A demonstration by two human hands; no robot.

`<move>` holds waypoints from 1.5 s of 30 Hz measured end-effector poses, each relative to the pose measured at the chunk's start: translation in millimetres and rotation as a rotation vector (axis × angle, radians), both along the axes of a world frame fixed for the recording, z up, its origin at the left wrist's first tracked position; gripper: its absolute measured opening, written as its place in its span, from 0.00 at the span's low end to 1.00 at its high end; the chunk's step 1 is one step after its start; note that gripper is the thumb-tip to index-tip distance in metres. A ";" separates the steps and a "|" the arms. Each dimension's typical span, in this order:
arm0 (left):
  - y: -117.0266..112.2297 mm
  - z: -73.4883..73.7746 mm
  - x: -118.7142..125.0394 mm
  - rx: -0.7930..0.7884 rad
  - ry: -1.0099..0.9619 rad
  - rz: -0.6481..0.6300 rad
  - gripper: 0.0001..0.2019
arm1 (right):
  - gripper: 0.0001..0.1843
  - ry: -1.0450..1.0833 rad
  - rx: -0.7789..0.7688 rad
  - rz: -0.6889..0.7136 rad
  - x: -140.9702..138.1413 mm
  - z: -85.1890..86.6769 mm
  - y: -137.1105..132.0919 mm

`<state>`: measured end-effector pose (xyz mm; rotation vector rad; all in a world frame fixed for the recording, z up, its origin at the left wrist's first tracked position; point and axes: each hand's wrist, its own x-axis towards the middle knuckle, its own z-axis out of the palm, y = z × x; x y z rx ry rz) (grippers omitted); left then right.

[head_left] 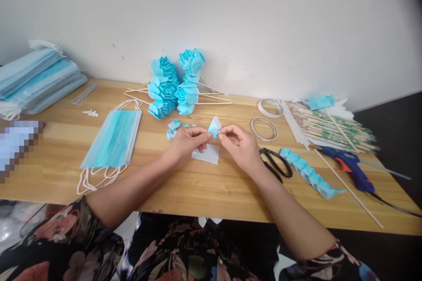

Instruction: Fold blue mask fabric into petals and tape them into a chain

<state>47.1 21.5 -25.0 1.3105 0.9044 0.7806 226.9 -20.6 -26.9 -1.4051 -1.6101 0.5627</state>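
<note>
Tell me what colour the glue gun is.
The glue gun is blue with an orange trigger, in the head view.

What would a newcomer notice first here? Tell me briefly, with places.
A bunch of blue flowers on sticks rests at the back middle of the table. Just in front of it, the left hand and right hand together pinch a folded blue piece. A stack of face masks sits at the far left, and a blue glue gun lies at the right.
</note>
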 end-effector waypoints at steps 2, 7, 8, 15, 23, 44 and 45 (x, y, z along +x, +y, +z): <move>-0.2 -0.1 -0.4 -0.007 0.008 -0.003 0.15 | 0.03 0.005 -0.001 -0.006 0.0 0.5 -0.1; -1.0 0.1 0.5 -0.028 0.014 -0.020 0.14 | 0.04 0.039 -0.015 -0.034 -0.2 1.0 -1.3; -1.1 0.4 0.8 -0.032 0.017 -0.026 0.14 | 0.04 0.056 -0.023 -0.034 -0.2 0.7 -1.5; -1.6 1.5 1.3 -0.035 0.027 -0.014 0.14 | 0.06 0.232 -0.137 0.027 1.0 -1.9 1.8; -0.9 1.2 3.5 -0.018 0.082 0.002 0.12 | 0.09 0.340 -0.158 0.081 -0.2 7.7 1.9; -1.9 -0.6 4.4 -0.010 0.111 -0.026 0.13 | 0.09 0.247 -0.181 -0.002 2.2 -1.3 1.7; -1.8 -0.7 4.3 -0.006 0.105 -0.024 0.13 | 0.09 0.261 -0.188 0.000 2.2 -1.9 2.0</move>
